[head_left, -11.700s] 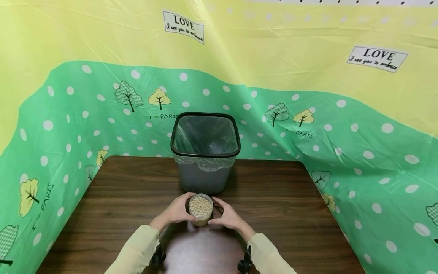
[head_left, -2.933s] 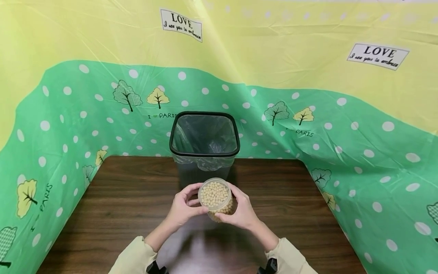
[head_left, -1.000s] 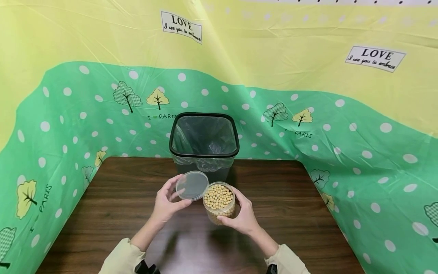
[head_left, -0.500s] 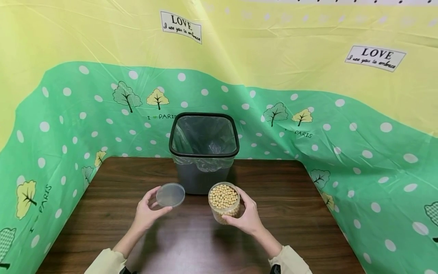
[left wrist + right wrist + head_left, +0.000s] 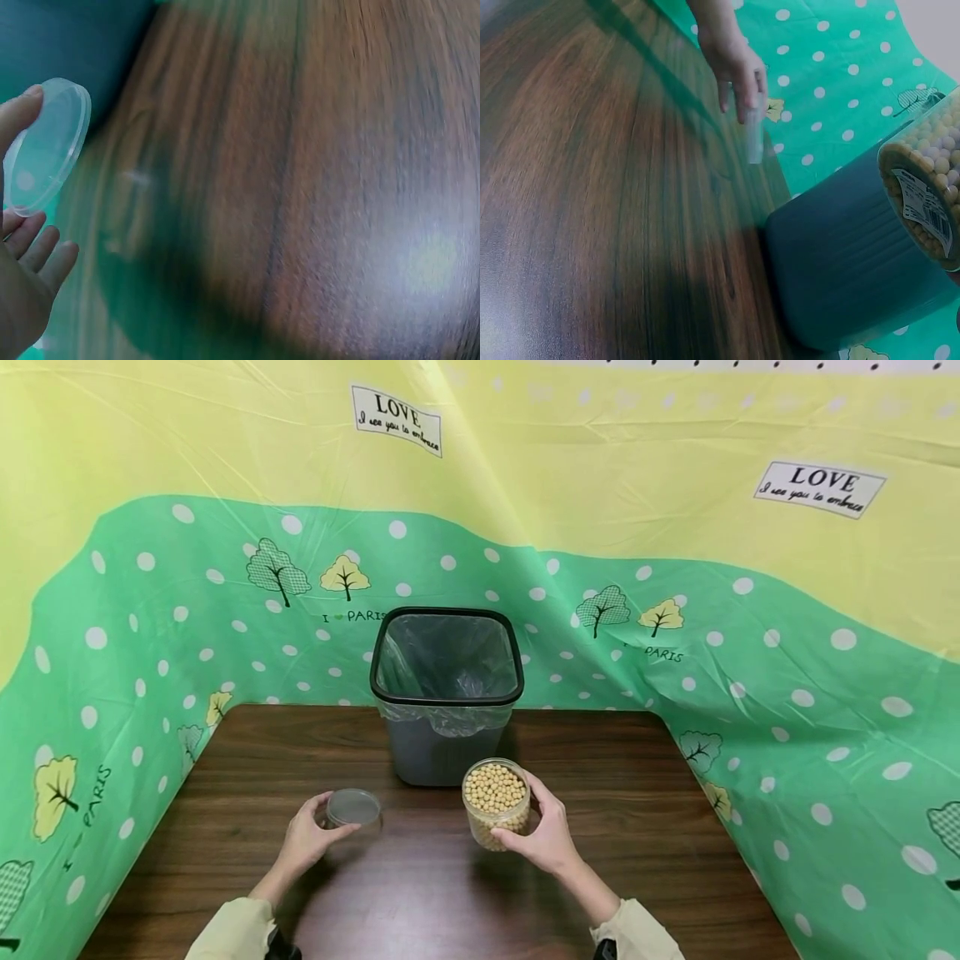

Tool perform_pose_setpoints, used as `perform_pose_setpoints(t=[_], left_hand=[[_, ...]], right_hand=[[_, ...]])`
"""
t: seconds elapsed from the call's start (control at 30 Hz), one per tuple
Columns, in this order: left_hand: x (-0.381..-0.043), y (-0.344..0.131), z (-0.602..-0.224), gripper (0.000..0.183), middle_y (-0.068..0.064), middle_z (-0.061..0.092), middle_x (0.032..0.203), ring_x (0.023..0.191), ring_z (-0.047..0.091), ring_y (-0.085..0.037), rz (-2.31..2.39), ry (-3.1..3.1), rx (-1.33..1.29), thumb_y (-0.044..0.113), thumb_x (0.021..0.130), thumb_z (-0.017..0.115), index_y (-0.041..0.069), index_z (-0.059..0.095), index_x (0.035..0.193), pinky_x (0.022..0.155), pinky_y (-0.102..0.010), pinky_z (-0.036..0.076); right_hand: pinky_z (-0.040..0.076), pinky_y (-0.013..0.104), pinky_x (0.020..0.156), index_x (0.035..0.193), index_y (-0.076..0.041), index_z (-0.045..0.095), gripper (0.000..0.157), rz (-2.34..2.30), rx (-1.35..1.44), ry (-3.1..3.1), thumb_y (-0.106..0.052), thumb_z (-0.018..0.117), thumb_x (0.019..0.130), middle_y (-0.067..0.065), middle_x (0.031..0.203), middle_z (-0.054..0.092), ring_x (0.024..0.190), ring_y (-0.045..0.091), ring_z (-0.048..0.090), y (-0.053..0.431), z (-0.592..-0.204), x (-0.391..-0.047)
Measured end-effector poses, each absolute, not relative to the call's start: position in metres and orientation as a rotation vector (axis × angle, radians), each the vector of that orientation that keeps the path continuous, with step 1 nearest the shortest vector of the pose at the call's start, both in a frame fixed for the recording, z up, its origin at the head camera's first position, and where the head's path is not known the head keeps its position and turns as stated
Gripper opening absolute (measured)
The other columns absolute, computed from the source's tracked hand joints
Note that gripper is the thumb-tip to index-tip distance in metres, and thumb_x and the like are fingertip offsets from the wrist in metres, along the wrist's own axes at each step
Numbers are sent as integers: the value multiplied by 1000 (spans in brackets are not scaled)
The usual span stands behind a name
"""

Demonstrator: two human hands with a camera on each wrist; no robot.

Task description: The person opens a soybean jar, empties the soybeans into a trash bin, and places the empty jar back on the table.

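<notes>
My left hand (image 5: 303, 843) pinches a round clear plastic lid (image 5: 354, 808) by its edge, low over the left half of the table. In the left wrist view the lid (image 5: 51, 150) sits between thumb and fingertips, with the other fingers spread below it. A clear jar (image 5: 495, 814), uncovered and full of round pale-yellow beans that look like soybeans, is held by my right hand (image 5: 549, 833). Its thumb lies across the front and its fingers go round the far side, partly hidden. The right wrist view shows a printed label (image 5: 922, 210) on the jar's underside.
A grey trash bin (image 5: 446, 747) with a black rim and clear plastic liner stands at the table's back centre, just behind the jar. The dark wooden table (image 5: 420, 893) is bounded by a green and yellow patterned cloth (image 5: 622, 635) at the back and sides.
The lid has come off the jar; my left hand has carried it left and down toward the table. My right hand has shifted slightly right with the jar.
</notes>
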State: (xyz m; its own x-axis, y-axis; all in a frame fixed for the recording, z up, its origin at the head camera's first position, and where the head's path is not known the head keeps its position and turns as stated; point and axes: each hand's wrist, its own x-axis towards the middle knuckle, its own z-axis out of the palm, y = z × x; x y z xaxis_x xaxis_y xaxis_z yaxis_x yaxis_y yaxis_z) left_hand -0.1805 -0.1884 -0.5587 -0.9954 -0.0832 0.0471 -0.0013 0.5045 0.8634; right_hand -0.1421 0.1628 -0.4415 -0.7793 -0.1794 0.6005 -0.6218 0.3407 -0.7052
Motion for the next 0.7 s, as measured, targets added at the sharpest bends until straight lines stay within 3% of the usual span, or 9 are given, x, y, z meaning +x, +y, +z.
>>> perform_pose_setpoints(t=[0.23,0.5,0.7], left_hand=[[-185,-194,-578,83,-26,55,114,105,52,-38,-1256,-2741,14,36,61,83,-9,48,121,87,-49,41],[-183,-197,-583,84,-24,57,112,105,52,-39,-1084,-2798,-87,40,58,83,-9,51,118,87,-50,41],[-181,-200,-585,81,-23,57,111,104,52,-38,-922,-2829,-154,41,56,83,-7,54,115,82,-51,43]], right_hand=[[51,28,72,120,13,48,74,1414,679,-2206,-6,80,55,24,109,58,95,15,57,165,-441,-141],[47,17,78,123,15,44,75,1548,678,-2147,0,77,57,30,111,54,97,13,56,167,-441,-144],[46,16,79,124,15,42,76,1601,675,-2139,3,75,58,31,113,53,99,12,55,169,-443,-146]])
